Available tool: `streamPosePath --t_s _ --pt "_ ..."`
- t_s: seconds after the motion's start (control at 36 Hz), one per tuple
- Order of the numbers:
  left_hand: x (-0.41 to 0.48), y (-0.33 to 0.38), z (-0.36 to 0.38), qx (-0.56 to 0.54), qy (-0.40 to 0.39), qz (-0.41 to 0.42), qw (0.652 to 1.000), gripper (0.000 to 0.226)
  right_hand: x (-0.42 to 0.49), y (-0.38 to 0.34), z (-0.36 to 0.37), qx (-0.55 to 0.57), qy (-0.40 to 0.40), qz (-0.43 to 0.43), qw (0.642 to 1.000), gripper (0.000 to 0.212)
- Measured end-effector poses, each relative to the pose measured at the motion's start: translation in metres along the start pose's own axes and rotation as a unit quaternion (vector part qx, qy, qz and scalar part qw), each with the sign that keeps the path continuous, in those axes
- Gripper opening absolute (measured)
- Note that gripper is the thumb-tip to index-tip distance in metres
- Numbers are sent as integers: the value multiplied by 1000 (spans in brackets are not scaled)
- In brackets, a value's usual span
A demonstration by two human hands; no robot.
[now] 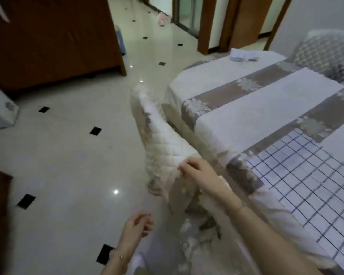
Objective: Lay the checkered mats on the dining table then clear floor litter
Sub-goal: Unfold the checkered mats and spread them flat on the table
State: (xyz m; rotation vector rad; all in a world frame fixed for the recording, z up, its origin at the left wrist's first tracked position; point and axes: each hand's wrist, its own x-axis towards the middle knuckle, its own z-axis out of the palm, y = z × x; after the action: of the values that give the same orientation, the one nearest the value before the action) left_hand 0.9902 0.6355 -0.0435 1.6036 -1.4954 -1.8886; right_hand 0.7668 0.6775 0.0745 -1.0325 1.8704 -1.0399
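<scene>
Right hand (197, 171) gripping quilted cover (163, 133), checkered mat (310, 171) on table, cabinet (54, 40) beyond

The dining table (216, 80) is draped in a white cloth with grey-brown floral bands; a checkered mat (306, 175) lies flat on its near right part; a small pale bundle (243, 54) rests at the far edge; the glossy tiled floor (77, 155) carries a pinkish scrap (163, 18) far down the hallway.

Bare forearms, thin bracelet (121, 257) on each wrist
</scene>
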Motion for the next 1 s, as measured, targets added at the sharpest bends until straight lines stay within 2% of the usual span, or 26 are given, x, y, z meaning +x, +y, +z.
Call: streamPosePath --t_s 0.08,0.17,0.22,0.28,0.33,0.42,0.53,0.64,0.72,0.83,0.89,0.94,1.0 --pt "-7 -64 -61 -14 49 -127 991 12 16 -27 59 -96 -94 -25 991 23" --pt "-22 -109 -116 -38 98 -217 970 16 34 -37 119 -140 -170 -21 975 20" --pt "-30 -131 -147 -49 139 -257 955 15 49 -26 158 -163 -204 8 965 22" --pt "-33 -144 -172 -51 176 -284 941 13 62 -2 191 -181 -220 53 957 32" --pt "-33 -147 -192 -60 186 -297 935 14 67 24 213 -180 -229 109 951 36" --pt "-18 -130 -219 -61 154 -293 942 15 63 59 229 -154 -220 207 941 32" --pt "27 -84 -249 -59 145 -219 963 15 62 87 233 -123 -203 319 917 24" --pt "83 -20 -271 -81 138 -123 980 15 84 97 237 -123 -183 362 906 28" --pt "131 15 -286 -90 133 -92 983 15 112 96 243 -104 -157 366 911 36" --pt "189 44 -302 -106 133 -108 980 13 173 87 249 -125 -159 373 906 22" --pt "211 52 -312 -98 131 -132 978 12 209 79 253 -138 -178 355 908 29" --pt "227 53 -321 -72 118 -153 978 13 248 61 259 -116 -189 366 904 29" --pt "244 56 -332 -52 108 -180 976 16 295 38 266 -86 -187 378 903 17"
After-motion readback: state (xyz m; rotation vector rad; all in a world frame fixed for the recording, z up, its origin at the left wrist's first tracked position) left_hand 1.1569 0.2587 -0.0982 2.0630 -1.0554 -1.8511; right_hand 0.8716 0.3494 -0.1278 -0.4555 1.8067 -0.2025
